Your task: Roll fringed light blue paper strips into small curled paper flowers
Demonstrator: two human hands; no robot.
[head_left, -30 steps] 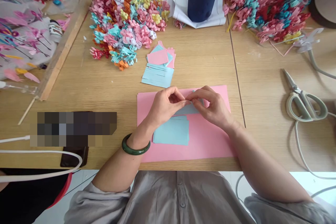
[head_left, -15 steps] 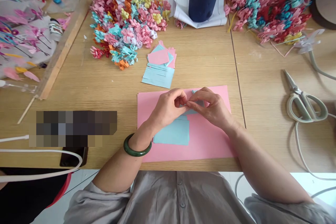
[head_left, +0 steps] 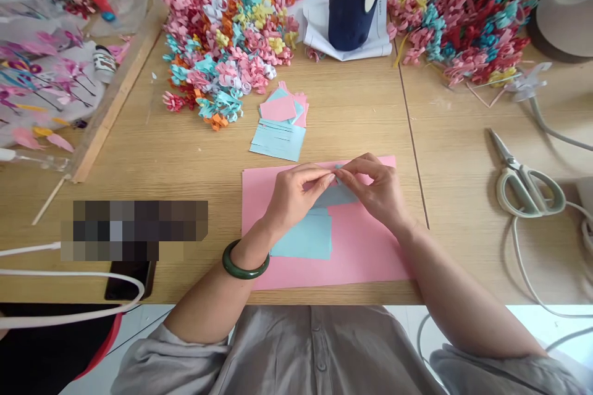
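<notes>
My left hand [head_left: 296, 196] and my right hand [head_left: 378, 190] meet fingertip to fingertip above a large pink sheet [head_left: 365, 253]. Both are closed in a pinch on a small piece of light blue paper [head_left: 338, 166], of which only bits show between the fingers. Just below them lies a shaded blue paper [head_left: 341, 195], partly covered by the hands. Nearer my body, a light blue paper rectangle [head_left: 303, 237] rests flat on the pink sheet. A dark green bangle [head_left: 245, 273] circles my left wrist.
Beyond the sheet lie slitted blue paper [head_left: 280, 143] and pink paper pieces [head_left: 277, 108]. Curled paper flowers [head_left: 231, 31] heap up behind, near a dark blue bottle [head_left: 349, 18]. Scissors [head_left: 528, 188] and a cable lie right; a wooden strip [head_left: 125, 80] and phone [head_left: 132, 281] lie left.
My fingers have shifted slightly, and both hands now pinch a little farther from my body. More of the blue paper beneath shows. The whole view has moved slightly.
</notes>
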